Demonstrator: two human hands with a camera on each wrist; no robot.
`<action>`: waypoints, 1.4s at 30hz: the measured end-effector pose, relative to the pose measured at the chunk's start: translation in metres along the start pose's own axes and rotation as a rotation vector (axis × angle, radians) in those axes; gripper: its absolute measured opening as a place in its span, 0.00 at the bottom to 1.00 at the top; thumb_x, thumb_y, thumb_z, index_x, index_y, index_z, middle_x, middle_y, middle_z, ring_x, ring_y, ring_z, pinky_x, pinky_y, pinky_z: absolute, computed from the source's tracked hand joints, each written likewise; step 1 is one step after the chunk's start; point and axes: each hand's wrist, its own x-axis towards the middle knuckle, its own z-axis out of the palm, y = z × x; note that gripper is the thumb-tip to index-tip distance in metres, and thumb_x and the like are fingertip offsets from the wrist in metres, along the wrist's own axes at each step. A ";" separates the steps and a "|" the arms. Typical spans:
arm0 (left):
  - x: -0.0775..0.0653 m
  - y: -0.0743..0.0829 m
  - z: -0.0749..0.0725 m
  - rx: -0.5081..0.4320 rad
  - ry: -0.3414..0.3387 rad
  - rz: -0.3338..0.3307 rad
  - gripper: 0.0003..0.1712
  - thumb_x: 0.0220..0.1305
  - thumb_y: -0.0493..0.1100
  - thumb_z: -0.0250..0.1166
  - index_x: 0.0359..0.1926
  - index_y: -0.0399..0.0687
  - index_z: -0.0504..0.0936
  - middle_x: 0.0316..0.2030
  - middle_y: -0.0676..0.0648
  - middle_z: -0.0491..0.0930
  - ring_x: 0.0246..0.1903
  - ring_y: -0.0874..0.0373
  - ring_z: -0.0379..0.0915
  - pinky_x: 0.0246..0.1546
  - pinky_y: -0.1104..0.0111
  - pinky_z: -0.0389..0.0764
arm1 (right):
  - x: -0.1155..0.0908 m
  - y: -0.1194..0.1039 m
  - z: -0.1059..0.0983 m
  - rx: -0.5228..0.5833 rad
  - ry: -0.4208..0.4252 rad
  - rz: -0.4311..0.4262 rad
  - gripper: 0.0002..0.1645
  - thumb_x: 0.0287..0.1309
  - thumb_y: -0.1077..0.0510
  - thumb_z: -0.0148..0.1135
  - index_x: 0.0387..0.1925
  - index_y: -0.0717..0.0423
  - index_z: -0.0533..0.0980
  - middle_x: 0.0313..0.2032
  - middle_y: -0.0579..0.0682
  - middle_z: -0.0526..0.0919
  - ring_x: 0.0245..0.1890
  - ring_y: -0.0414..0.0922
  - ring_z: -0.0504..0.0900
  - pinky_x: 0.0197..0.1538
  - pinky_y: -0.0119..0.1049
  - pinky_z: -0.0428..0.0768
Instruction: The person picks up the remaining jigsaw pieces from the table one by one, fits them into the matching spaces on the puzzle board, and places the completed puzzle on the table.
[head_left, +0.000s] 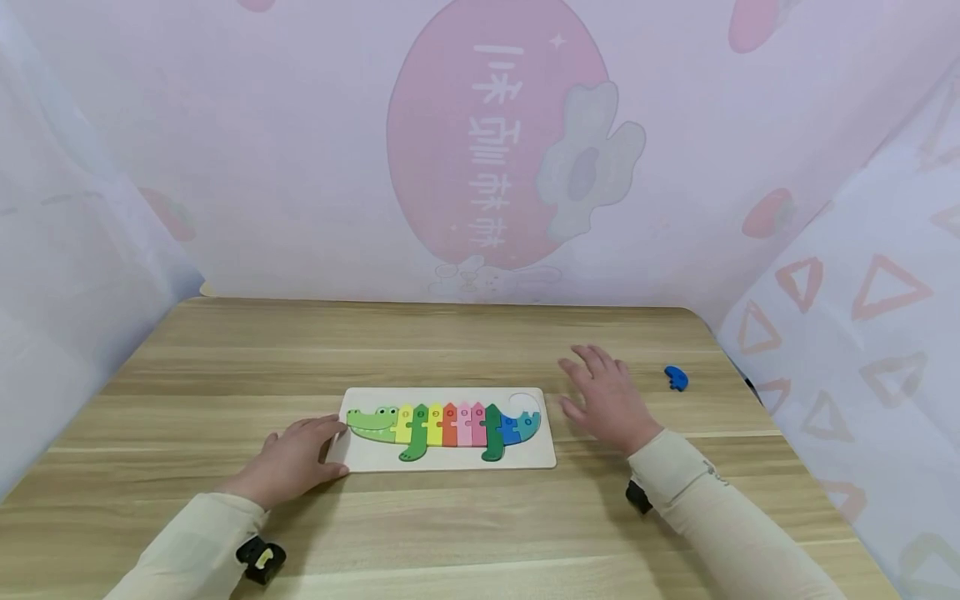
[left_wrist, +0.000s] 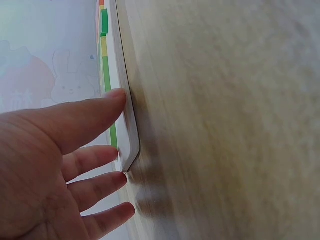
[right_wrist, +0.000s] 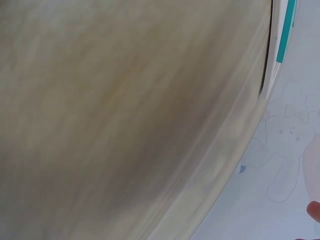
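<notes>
A white puzzle board [head_left: 450, 463] lies on the table, its colourful crocodile made of interlocking pieces. At the board's upper right is a bare curved outline above the teal tail piece [head_left: 527, 424]. My left hand [head_left: 296, 457] is at the board's left end, its straight thumb and fingertips at the edge. In the left wrist view, the thumb [left_wrist: 117, 96] rests against the board's side. My right hand [head_left: 607, 398] hovers just right of the board, fingers spread and holding nothing. A small curved blue puzzle piece [head_left: 677, 378] lies farther right, apart from that hand. Only a fingertip [right_wrist: 314, 210] shows in the right wrist view.
The wood-grain table [head_left: 450, 533] runs back to a pale printed curtain [head_left: 300, 167], with more printed cloth on both sides. A black wrist camera [head_left: 261, 559] is strapped at the left cuff, another [head_left: 638, 497] at the right.
</notes>
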 end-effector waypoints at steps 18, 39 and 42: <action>0.004 -0.004 0.003 0.031 0.004 0.007 0.34 0.54 0.51 0.73 0.58 0.39 0.76 0.62 0.33 0.69 0.60 0.31 0.65 0.49 0.24 0.56 | -0.002 0.019 -0.001 -0.038 -0.025 0.061 0.34 0.58 0.44 0.65 0.61 0.57 0.71 0.64 0.63 0.68 0.64 0.63 0.66 0.58 0.63 0.69; 0.002 -0.002 0.001 0.027 0.001 0.006 0.34 0.54 0.51 0.72 0.58 0.40 0.76 0.62 0.33 0.70 0.60 0.31 0.64 0.50 0.24 0.55 | -0.009 0.043 -0.006 -0.040 -0.010 0.090 0.34 0.58 0.46 0.65 0.61 0.59 0.71 0.63 0.64 0.67 0.63 0.63 0.66 0.56 0.63 0.70; 0.002 -0.002 0.001 0.025 0.004 0.009 0.34 0.54 0.51 0.72 0.58 0.39 0.76 0.62 0.33 0.70 0.60 0.31 0.64 0.50 0.24 0.55 | -0.011 0.047 -0.005 -0.031 -0.027 0.109 0.34 0.58 0.46 0.64 0.61 0.59 0.71 0.64 0.64 0.66 0.64 0.63 0.65 0.57 0.63 0.69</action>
